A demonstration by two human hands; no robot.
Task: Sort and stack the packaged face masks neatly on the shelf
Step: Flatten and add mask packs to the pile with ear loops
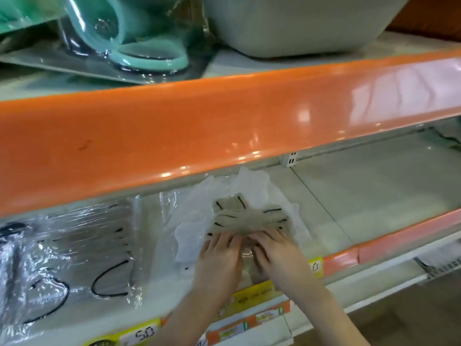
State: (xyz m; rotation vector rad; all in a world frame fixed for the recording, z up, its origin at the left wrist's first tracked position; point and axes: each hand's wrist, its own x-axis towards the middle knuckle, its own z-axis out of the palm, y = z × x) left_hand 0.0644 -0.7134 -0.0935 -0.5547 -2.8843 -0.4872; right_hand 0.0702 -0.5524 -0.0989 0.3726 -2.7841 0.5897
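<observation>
A fanned bundle of beige face masks [245, 217] with black ear loops lies in clear wrapping on the lower shelf [374, 196], over loose white plastic [192, 236]. My left hand [219, 255] and my right hand [277, 250] lie side by side on the bundle's near edge, fingers spread flat on it. Further left lies a clear-wrapped pack of white masks [62, 260] with black ear loops showing through the film.
The orange front rail [224, 116] of the upper shelf overhangs the work area. Above it stand a grey tub [287, 26] and packaged teal plastic ware [129, 41]. Yellow and orange price tags [252, 293] line the lower shelf's front edge.
</observation>
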